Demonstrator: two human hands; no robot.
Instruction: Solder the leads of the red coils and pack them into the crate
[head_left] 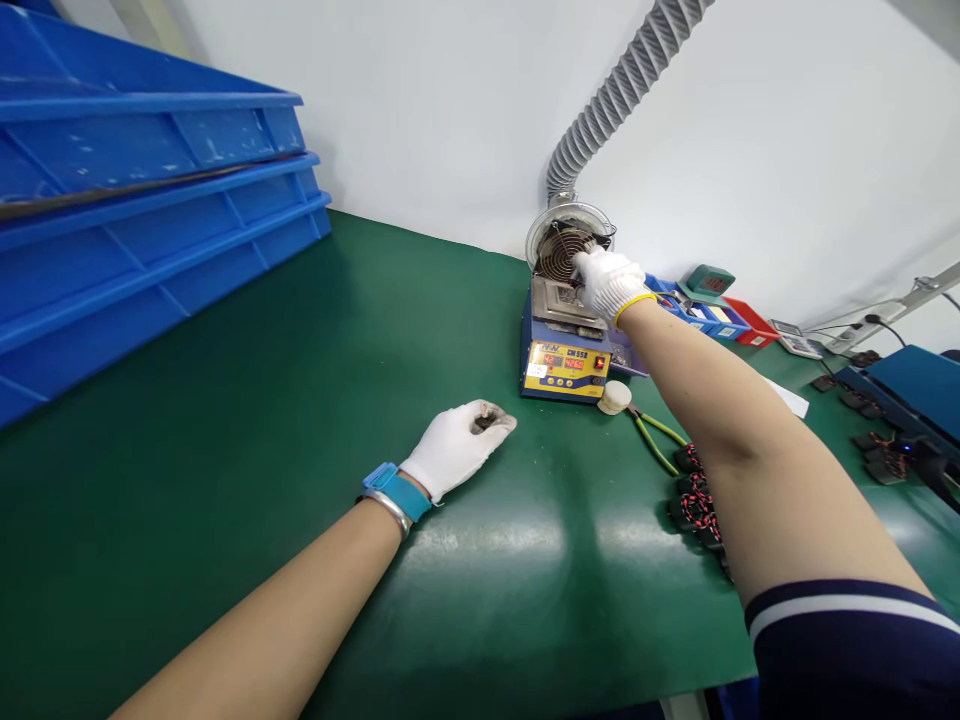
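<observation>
My left hand [459,448], in a white glove, rests low over the green table [375,330] with thumb and fingertips pressed together; something small and dark shows in the curl of the fingers, too small to name. My right hand [606,280], also gloved, is above a blue and yellow heating unit [566,370] with red digits, in front of the round fan guard [562,255]. Its fingers are closed around something dark that I cannot make out. A round whitish pot [615,397] stands beside the unit's right front corner.
Stacked blue crates [150,230] fill the left. A grey duct [622,90] rises behind the fan. Green-handled pliers [656,440] and several black coils with red wires [696,508] lie right, beside my forearm. Small bins [750,322] stand behind.
</observation>
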